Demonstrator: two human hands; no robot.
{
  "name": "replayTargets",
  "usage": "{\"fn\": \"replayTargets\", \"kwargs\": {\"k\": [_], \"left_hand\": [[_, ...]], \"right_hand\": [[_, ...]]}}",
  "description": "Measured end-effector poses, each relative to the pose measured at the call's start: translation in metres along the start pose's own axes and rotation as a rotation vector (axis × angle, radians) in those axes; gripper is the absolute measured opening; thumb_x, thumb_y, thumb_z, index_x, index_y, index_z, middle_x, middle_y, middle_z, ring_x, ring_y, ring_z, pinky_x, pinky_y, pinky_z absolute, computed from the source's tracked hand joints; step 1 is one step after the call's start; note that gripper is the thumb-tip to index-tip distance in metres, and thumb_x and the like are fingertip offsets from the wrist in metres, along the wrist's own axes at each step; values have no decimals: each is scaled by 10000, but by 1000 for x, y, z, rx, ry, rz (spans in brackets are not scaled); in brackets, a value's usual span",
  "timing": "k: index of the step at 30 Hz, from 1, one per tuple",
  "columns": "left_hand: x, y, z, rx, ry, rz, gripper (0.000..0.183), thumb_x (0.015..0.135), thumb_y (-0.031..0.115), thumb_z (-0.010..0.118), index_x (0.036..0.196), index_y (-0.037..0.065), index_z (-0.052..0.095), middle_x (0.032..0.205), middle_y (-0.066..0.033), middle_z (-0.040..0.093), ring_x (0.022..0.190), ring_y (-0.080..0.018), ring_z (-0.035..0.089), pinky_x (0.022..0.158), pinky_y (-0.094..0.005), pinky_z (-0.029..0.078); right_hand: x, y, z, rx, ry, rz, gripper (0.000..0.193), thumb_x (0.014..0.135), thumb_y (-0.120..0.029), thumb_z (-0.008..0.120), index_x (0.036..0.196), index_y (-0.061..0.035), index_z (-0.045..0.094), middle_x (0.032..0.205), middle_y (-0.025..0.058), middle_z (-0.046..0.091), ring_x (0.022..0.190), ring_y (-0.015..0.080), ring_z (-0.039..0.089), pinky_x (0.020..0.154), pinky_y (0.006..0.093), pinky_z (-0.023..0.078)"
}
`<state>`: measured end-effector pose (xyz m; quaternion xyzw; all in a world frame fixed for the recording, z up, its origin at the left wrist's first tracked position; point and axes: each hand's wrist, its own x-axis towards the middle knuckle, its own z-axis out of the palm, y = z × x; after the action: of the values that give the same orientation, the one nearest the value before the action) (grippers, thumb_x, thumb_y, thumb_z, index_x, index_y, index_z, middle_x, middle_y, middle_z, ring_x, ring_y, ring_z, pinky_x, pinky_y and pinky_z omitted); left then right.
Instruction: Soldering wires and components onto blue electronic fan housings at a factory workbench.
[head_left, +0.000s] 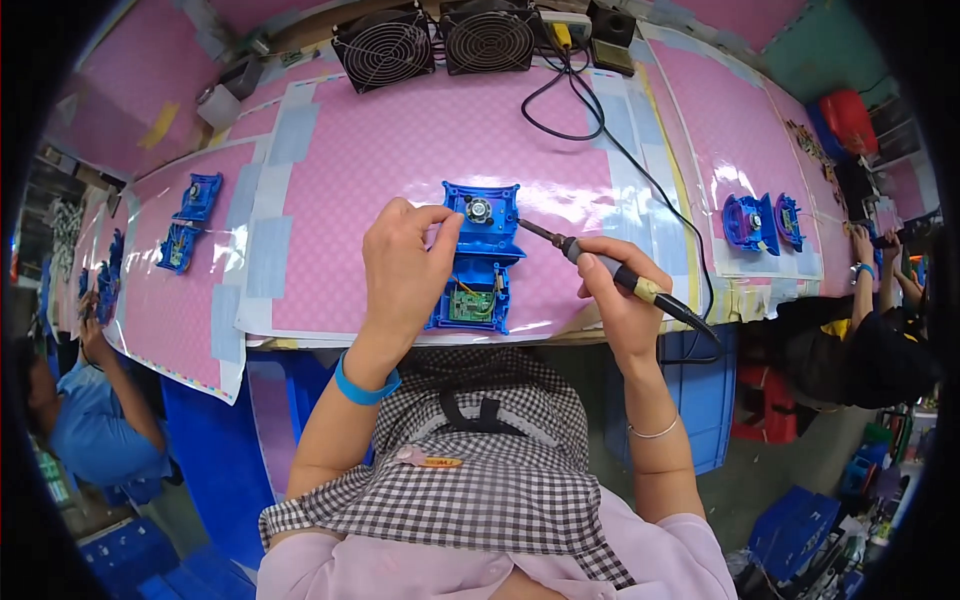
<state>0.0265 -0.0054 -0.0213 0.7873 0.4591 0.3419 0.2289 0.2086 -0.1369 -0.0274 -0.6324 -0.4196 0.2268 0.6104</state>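
An opened blue plastic housing lies on the pink-covered table in front of me. Its far half [496, 237] carries a small round speaker [479, 210]; its near half [436, 322] holds a green circuit board [471, 305] with thin wires. My left hand [408, 262] is at the far half's left edge, thumb and forefinger pinched together; whether anything small is between them is hidden. In my right hand [622, 292] is a soldering iron [570, 248], gripped like a pen. Its tip points left, at the right edge of the far half; I cannot tell whether they touch.
Two black fans with wire guards [392, 48] stand along the back edge. The iron's black cable [655, 180] loops across the table's right side. More opened blue housings lie left [200, 197] and right [748, 222]. Co-workers sit on both sides, one in a blue shirt [105, 425].
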Motion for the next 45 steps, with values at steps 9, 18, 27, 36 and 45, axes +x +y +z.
{"fn": "replayTargets", "kwargs": {"k": [9, 18, 27, 36, 45], "left_hand": [[3, 10, 4, -311, -160, -87, 113, 810, 84, 705, 902, 20, 721, 803, -74, 700, 587, -122, 557, 515, -280, 414], [3, -1, 9, -25, -254, 238, 120, 789, 91, 682, 882, 25, 721, 800, -120, 677, 709, -260, 652, 606, -349, 504], [2, 2, 10, -59, -280, 174, 113, 791, 94, 651, 860, 21, 702, 796, -139, 641, 779, -309, 621, 711, -421, 485], [2, 1, 11, -63, -275, 174, 112, 789, 88, 652, 864, 18, 699, 792, -137, 639, 780, -309, 620, 711, -420, 483], [2, 1, 13, -76, -259, 190, 115, 786, 82, 647, 863, 15, 699, 796, -147, 642, 781, -318, 624, 710, -428, 486]], "right_hand": [[-5, 6, 6, 2, -44, -51, 170, 842, -6, 669, 1007, 38, 671, 826, 86, 679, 609, 102, 623, 558, 207, 492], [-4, 6, 4, 32, -27, 3, 171, 857, -18, 664, 1013, 49, 664, 811, 82, 675, 604, 103, 618, 552, 210, 496], [-5, 8, 5, 20, -34, -6, 177, 853, -18, 669, 1017, 50, 665, 815, 85, 677, 609, 103, 620, 552, 212, 494], [-8, 0, 5, -3, -32, -16, 170, 844, -16, 678, 1005, 39, 673, 789, 73, 675, 596, 92, 616, 541, 204, 479], [-8, 2, 0, 23, 38, -17, 146, 816, -20, 691, 955, 25, 694, 749, 57, 693, 578, 69, 618, 507, 181, 452]]}}
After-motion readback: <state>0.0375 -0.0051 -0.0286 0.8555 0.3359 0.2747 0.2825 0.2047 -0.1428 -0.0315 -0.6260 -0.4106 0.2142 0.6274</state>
